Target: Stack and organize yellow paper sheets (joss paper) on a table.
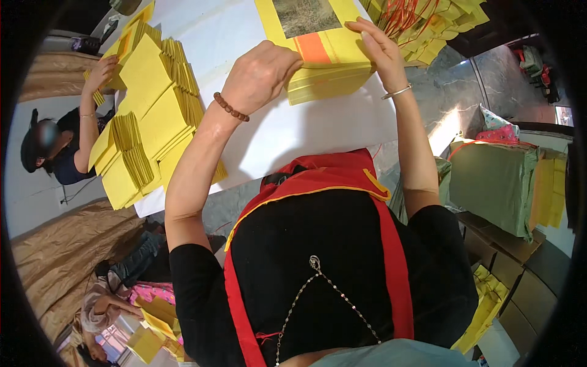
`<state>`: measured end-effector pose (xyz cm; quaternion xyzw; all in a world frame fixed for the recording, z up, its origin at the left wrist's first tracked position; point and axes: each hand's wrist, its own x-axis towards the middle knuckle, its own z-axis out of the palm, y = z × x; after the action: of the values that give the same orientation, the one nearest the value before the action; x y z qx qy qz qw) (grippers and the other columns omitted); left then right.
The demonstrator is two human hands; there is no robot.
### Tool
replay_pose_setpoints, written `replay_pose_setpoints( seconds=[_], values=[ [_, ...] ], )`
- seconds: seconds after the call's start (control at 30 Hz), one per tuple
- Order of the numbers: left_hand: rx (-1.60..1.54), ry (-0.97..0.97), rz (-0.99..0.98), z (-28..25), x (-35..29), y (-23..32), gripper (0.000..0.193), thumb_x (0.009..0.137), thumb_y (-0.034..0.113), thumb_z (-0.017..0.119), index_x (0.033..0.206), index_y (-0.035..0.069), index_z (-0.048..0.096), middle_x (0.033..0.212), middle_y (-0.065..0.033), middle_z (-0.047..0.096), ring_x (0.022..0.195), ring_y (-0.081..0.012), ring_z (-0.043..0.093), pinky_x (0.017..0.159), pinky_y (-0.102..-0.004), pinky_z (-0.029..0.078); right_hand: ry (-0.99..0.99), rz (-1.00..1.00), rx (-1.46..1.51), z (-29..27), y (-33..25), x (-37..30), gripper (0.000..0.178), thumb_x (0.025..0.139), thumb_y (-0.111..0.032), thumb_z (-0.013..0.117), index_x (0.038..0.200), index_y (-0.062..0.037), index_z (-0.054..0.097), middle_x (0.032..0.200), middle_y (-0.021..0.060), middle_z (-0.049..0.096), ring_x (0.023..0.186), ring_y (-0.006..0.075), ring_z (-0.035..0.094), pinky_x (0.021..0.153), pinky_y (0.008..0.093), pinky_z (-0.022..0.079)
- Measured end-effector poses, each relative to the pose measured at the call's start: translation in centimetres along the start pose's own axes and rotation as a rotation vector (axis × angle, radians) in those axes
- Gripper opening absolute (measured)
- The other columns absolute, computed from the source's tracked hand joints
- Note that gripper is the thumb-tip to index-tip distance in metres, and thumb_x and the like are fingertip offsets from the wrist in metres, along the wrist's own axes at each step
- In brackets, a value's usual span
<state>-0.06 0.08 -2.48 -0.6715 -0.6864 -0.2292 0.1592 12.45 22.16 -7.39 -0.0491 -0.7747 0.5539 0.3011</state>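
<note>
A yellow paper bag (333,82), printed with a photo panel and an orange stripe, lies on the white tabletop (244,147); its near side shows a folded flap. My left hand (263,70) is closed, its curled fingers pinching the bag's near left corner. At the bag's right edge, my right hand (385,52) grips with thumb and fingers bent around the side. Beside my left forearm, stacks of folded yellow paper pieces (153,92) overlap along the table's left side. My left fingertips are partly hidden.
More yellow bags with red cords (406,18) are heaped beyond my right hand. A green-wrapped bundle (492,183) stands at right, beside the table. Across the left side, a co-worker's hand (101,73) touches yellow paper. Another person (107,306) handles yellow pieces at lower left.
</note>
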Motion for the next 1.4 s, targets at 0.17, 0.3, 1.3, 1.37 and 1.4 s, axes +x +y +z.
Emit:
replay_pose_setpoints(
  seconds=[0.17,0.3,1.3,1.37,1.4],
  values=[
    [-0.139,-0.012,-0.183,-0.3,0.7,-0.7,0.015,0.083,0.016,0.057,0.085,0.003,0.063,0.072,-0.0102,0.061,0.064,-0.0253,0.058,0.058,-0.0332,0.047,-0.154,-0.086,-0.092,-0.6,-0.1,-0.2,0.047,0.073,-0.03,0.06,0.113,-0.0055,0.057,0.124,0.0071,0.052,0.129,0.0239,0.031,0.107,0.0357,0.021],
    [-0.128,-0.07,-0.225,-0.6,1.1,-0.8,0.016,0.084,0.017,0.055,0.085,0.003,0.063,0.073,-0.0106,0.061,0.064,-0.0254,0.059,0.058,-0.0336,0.046,-0.195,-0.106,-0.195,-0.9,-0.3,0.1,0.046,0.071,-0.028,0.063,0.111,-0.0063,0.058,0.124,0.0071,0.051,0.129,0.0248,0.031,0.107,0.0377,0.02],
    [-0.324,-0.094,-0.427,-1.3,1.7,-0.6,0.02,0.081,0.019,0.052,0.077,0.002,0.062,0.062,-0.0124,0.06,0.054,-0.0262,0.058,0.053,-0.0339,0.045,-0.249,0.053,0.006,-2.0,-0.7,0.3,0.054,0.068,-0.03,0.065,0.117,-0.008,0.055,0.133,0.0215,0.037,0.131,0.0252,0.027,0.104,0.0336,0.02],
    [-0.33,-0.083,-0.44,-1.2,1.7,-0.6,0.021,0.082,0.02,0.053,0.078,0.002,0.062,0.062,-0.0122,0.06,0.054,-0.0262,0.058,0.053,-0.0339,0.045,-0.25,0.062,0.019,-2.0,-0.7,0.3,0.055,0.067,-0.03,0.065,0.117,-0.0079,0.055,0.133,0.0217,0.037,0.13,0.0251,0.029,0.104,0.0331,0.02],
    [-0.33,-0.083,-0.441,-1.3,1.7,-0.6,0.021,0.082,0.02,0.053,0.078,0.002,0.062,0.062,-0.0122,0.06,0.054,-0.0262,0.058,0.053,-0.0339,0.045,-0.25,0.062,0.019,-2.0,-0.6,0.4,0.055,0.067,-0.03,0.065,0.117,-0.0079,0.055,0.133,0.0217,0.037,0.13,0.0251,0.029,0.104,0.0331,0.02]
  ],
)
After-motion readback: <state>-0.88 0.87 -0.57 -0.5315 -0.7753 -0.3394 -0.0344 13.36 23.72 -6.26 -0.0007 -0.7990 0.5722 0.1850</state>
